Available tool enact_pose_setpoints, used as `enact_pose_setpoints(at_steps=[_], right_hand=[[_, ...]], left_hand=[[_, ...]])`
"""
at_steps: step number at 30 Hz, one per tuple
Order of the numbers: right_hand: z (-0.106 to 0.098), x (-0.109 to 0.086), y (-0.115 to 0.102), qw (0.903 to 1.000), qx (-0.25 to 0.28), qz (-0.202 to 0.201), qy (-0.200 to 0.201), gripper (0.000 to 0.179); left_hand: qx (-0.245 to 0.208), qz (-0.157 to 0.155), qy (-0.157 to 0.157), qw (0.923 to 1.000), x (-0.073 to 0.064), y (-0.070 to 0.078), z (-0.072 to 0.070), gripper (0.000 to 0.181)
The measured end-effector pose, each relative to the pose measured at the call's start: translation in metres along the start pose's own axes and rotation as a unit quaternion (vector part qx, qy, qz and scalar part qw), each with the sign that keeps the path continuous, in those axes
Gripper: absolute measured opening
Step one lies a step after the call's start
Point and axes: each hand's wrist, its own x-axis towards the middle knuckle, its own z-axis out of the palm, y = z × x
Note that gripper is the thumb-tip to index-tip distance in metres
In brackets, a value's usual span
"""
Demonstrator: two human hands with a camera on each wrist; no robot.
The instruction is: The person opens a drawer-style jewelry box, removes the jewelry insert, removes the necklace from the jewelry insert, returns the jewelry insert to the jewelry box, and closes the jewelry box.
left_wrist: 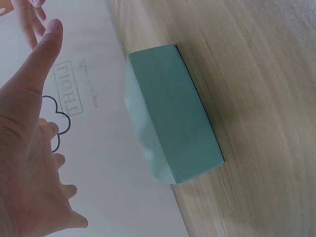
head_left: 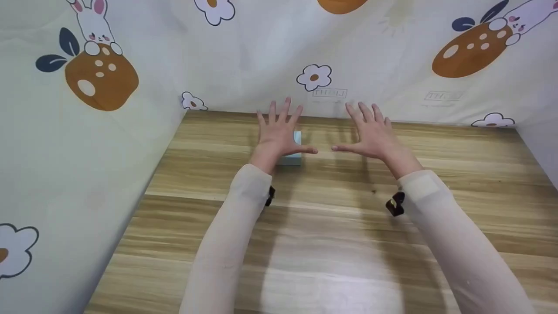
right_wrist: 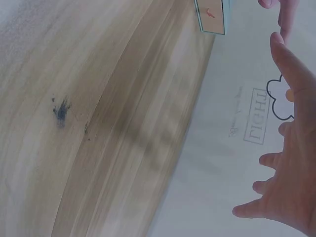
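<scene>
A pale teal box [left_wrist: 175, 113] rests on the wooden table near the back wall. From the head view, my left hand [head_left: 277, 137] is above it with fingers spread, covering much of it. The left wrist view shows the hand apart from the box. My right hand [head_left: 374, 138] hovers to the right over the table, fingers spread and thumb pointing toward the left thumb; it holds nothing. In the right wrist view, one end of the box [right_wrist: 212, 17] shows a peach-coloured side with a small red mark.
The wood-grain table [head_left: 322, 231] meets a white printed sheet [head_left: 261, 52] at the back and left. A dark stain [right_wrist: 61, 112] marks the tabletop. A black strap piece [head_left: 396, 204] hangs at the right sleeve cuff.
</scene>
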Motion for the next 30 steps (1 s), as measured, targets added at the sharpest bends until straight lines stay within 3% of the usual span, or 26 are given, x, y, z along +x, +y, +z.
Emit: enact_pose_setpoints(at_steps=[8, 24, 30], right_hand=[[0.002, 0.003, -0.003, 0.9999, 0.003, -0.016, 0.000, 0.117], [0.008, 0.005, -0.006, 0.9990, 0.014, -0.040, 0.009, 0.108], [0.011, 0.006, -0.007, 0.9992, 0.028, -0.029, -0.002, 0.106]], left_hand=[[-0.030, 0.001, -0.003, 0.9995, -0.002, -0.004, 0.000, 0.121], [-0.044, 0.005, -0.003, 0.9990, -0.003, -0.012, 0.003, 0.110], [-0.043, 0.012, -0.012, 0.9989, -0.002, -0.015, 0.006, 0.105]])
